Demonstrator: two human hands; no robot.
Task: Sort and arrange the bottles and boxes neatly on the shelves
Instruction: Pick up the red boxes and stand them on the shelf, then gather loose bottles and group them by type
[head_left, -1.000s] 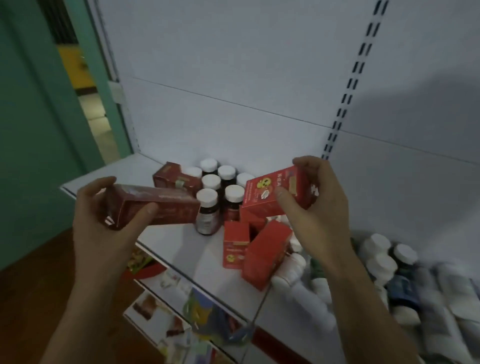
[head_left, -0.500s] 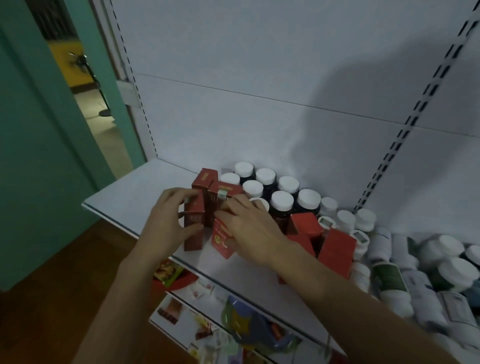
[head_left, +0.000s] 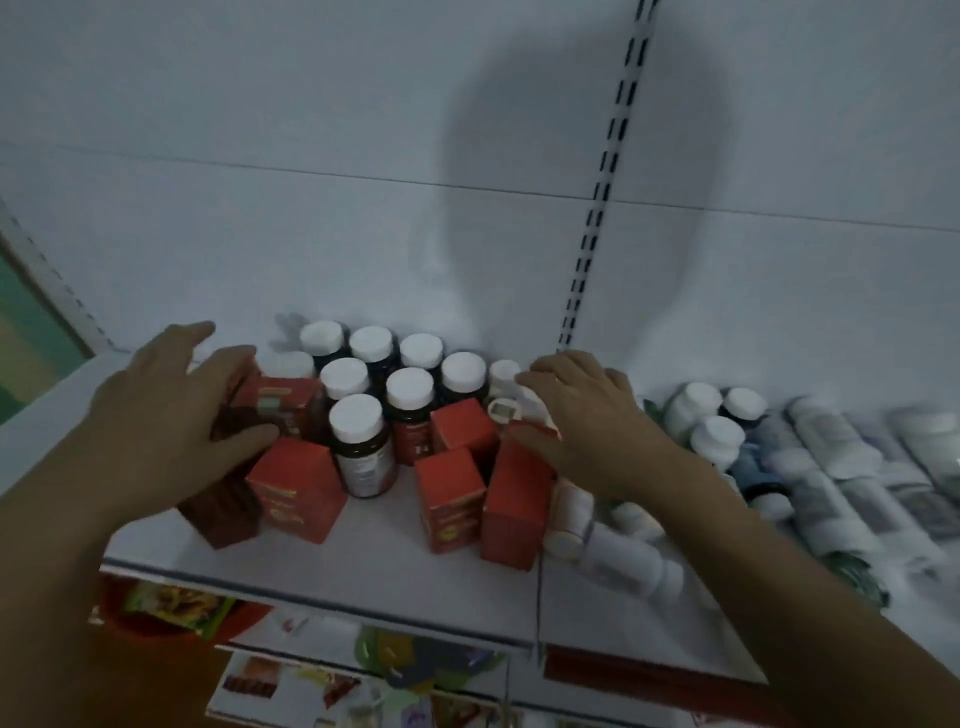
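Since half a second ago, both my hands have parted: the right one has left the boxes on the left and swung across to the right-hand group, and the view has shifted so the whole cluster sits in the middle of the white shelf (head_left: 363, 577).

My left hand (head_left: 171, 415) now lies over the dark red boxes (head_left: 244, 441) at the left end, fingers spread across their tops and thumb pressed against the front; it looks like a loose clasp, though the blur keeps me from telling how firmly it holds. Just in front of it stands a bright red box (head_left: 298, 483), upright and touching the dark ones.

My right hand (head_left: 587, 421) rests open, palm down, with its fingertips on the top edge of the tall red box (head_left: 514, 499) at the right of the group. Two more red boxes (head_left: 452, 499) stand just left of it.

Between and behind my hands, brown bottles with white caps (head_left: 363, 441) stand upright in rows against the back panel. To my right, white bottles (head_left: 618, 556) lie tipped over in a heap.
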